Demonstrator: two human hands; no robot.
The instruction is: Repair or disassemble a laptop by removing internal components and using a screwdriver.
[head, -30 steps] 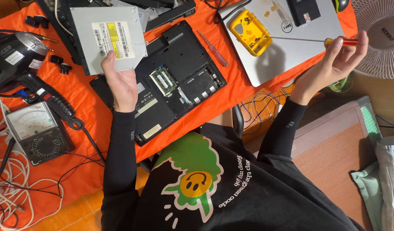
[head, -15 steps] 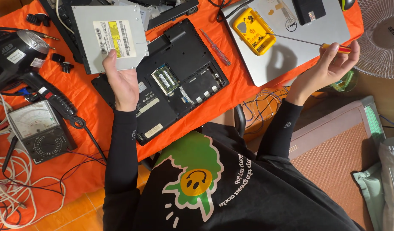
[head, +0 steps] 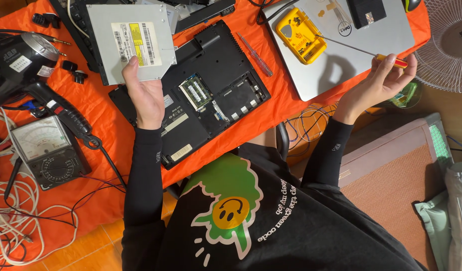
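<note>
Left hand [head: 145,98] holds a silver optical drive [head: 130,42]; right hand [head: 379,83] grips what looks like a screwdriver [head: 361,50].

Orange cloth [head: 271,108] covers the table. On it: opened black laptop base [head: 211,95], bottom up, memory slots exposed; closed silver laptop [head: 356,50] with a yellow case [head: 301,35] on top; small red screwdriver [head: 256,54] between the two. Left side: analog multimeter [head: 43,150], black heat gun [head: 20,65], white cable coil [head: 25,231]. White fan [head: 449,45] at right edge.
</note>
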